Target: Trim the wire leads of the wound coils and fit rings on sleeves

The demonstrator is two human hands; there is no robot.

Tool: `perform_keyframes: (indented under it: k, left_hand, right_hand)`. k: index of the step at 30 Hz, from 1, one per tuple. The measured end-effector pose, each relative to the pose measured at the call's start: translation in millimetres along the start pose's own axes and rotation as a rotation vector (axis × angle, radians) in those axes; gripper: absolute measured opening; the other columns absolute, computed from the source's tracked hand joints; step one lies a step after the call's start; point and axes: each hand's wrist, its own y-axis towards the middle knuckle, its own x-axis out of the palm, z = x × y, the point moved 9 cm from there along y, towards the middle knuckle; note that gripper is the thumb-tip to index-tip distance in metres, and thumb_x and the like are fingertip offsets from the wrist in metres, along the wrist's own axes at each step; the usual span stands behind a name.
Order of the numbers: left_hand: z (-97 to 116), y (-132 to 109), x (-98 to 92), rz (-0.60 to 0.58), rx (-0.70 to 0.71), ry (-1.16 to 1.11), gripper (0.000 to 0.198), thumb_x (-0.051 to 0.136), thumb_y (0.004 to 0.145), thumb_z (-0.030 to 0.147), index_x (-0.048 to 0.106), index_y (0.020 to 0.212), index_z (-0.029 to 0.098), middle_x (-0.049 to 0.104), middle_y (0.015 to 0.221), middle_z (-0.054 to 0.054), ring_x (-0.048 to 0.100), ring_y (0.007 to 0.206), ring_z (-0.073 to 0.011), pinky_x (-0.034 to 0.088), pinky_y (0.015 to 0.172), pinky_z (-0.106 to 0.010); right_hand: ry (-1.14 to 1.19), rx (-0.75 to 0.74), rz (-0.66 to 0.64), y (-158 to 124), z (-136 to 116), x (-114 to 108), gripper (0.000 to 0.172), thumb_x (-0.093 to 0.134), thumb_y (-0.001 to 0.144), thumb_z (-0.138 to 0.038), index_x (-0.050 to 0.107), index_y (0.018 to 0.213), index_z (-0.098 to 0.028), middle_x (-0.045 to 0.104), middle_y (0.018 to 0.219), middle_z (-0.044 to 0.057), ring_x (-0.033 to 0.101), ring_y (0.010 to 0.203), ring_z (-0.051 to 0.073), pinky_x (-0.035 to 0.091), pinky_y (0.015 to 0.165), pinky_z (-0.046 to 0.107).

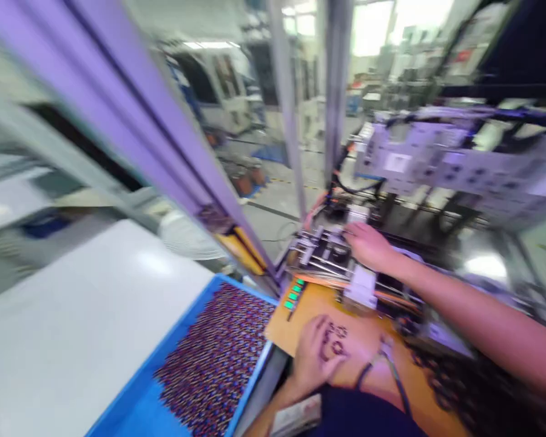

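- Left hand [310, 355]: over the orange table [312, 302], thumb and fingers parted, moderately wide.
- Dark rings [338, 348]: on the table at the left hand's 2 o'clock, by the gap between thumb and fingers; blur hides any contact.
- Right hand [369, 246]: at 1 o'clock from the left, on the machine [327, 266]; cannot tell what its fingers hold.
- Pliers [386, 352]: on the table, 3 o'clock from the left hand.
- Blue tray [151, 413]: 9 o'clock, bearing many small parts [222, 352].
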Motion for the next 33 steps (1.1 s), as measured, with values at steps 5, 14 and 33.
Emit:
perform_keyframes:
  k: [5,14,33]
  left_hand:
    - [-7.3,3.7,0.9,0.029,-0.009,0.038,0.09,0.074,0.066,0.069,0.051,0.136,0.018,0.067,0.123,-0.016,0.066,0.111,-0.0293,0.057,0.095,-0.043]
    - [-4.9,2.2,-0.8,0.101,0.0,0.012,0.087,0.071,0.064,0.074,0.056,0.131,0.02,0.069,0.117,-0.018,0.068,0.105,-0.0321,0.06,0.089,-0.045]
    - [12.5,220.7,-23.3,-0.145,0.298,0.263,0.046,0.051,0.092,0.039,0.059,0.131,0.015,0.057,0.143,-0.014,0.042,0.14,-0.0357,0.034,0.112,-0.057]
  right_hand:
    - [-0.017,-0.18,0.175,-17.0,10.7,26.2,0.048,0.042,0.068,0.004,0.073,0.104,-0.001,0.068,0.116,0.022,0.063,0.111,0.034,0.057,0.091,0.047]
    - [-0.05,-0.108,0.15,-15.0,19.8,33.4,0.056,0.044,0.065,0.004,0.076,0.109,-0.012,0.067,0.122,0.015,0.066,0.112,0.03,0.06,0.092,0.043]
    - [0.257,0.137,0.492,-227.8,-98.3,-89.6,0.046,0.051,0.093,-0.007,0.05,0.138,-0.014,0.056,0.137,0.019,0.049,0.134,0.028,0.052,0.107,0.051]
